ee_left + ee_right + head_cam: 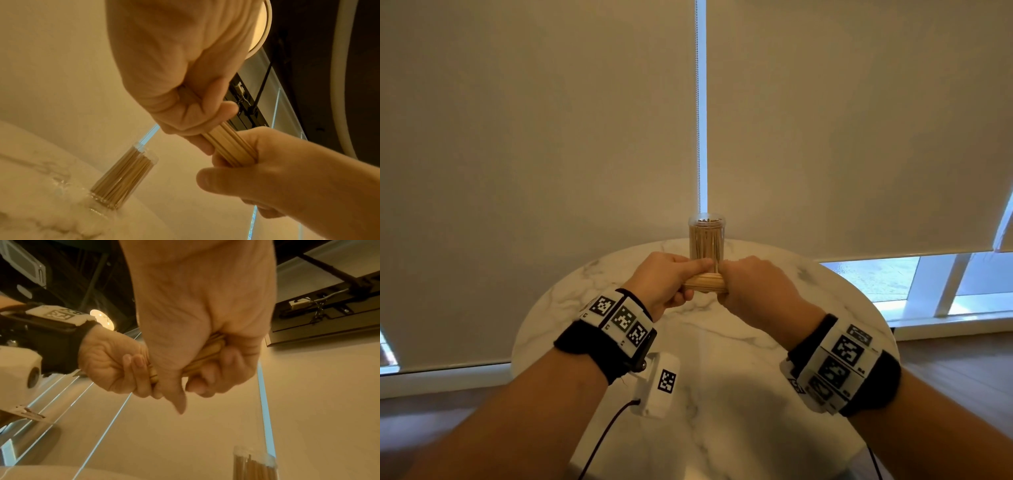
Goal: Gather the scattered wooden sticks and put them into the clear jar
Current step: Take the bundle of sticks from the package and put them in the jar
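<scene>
Head view shows both hands meeting at the centre of the frame over a round marble counter (722, 359). The left hand (664, 284) and the right hand (753, 291) each have their fingers curled round one end of a tight bundle of wooden sticks (703, 283), which lies roughly level between them and is lifted clear of the counter. Just above the bundle in the frame, at the far edge of the counter, the clear jar (707, 238) stands upright and open at the top, already packed with upright sticks. Both wrists carry black bands with white blocks of square printed markers, and a white device (661, 387) with one such marker and a dark cable sits at lower centre-left. Pale roller blinds (534, 137) fill the upper frame, with a bright gap running down between them. In the left wrist view the bundle runs diagonally at centre right, with the left hand gripping it from above and the right hand wrapped round its lower end, while the jar leans at lower left. In the right wrist view the jar's rim shows at the lower right edge.
</scene>
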Tool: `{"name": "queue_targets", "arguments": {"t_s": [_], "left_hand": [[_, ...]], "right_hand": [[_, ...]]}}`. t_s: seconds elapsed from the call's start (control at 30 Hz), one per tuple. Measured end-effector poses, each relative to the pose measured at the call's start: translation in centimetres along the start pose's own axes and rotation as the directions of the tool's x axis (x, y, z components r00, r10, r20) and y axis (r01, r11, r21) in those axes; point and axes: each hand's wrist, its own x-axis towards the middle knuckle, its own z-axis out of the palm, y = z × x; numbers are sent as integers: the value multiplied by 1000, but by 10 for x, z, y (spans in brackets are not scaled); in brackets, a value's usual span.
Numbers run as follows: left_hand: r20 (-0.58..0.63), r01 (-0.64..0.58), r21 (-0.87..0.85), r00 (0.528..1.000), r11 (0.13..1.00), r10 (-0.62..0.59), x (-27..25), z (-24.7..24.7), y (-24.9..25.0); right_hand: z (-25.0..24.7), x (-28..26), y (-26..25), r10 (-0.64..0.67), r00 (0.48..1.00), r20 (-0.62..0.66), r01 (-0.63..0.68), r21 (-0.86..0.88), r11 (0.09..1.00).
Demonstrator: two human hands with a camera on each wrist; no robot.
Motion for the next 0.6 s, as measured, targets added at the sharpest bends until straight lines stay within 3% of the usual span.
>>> {"name": "queue_targets", "arguments": {"t_s": [0.1, 0.2, 0.4, 0.6], "left_hand": [[-67, 18, -59, 998, 998, -22, 6, -7, -5], [-65, 43, -143, 996, 989, -53, 7, -10, -9], [-9, 68, -293, 997, 954, -74, 12, 7, -14], [5, 58, -350, 998, 935, -60, 34, 10, -15]], "right_hand": [[-3, 0, 11, -94, 992, 81, 76, 202, 976], [-4, 1, 18, -12, 997, 81, -26, 454, 891], [14, 17, 17, 266, 958, -105, -209, 379, 901], [11, 40, 30, 290, 949, -127, -223, 381, 897]]}}
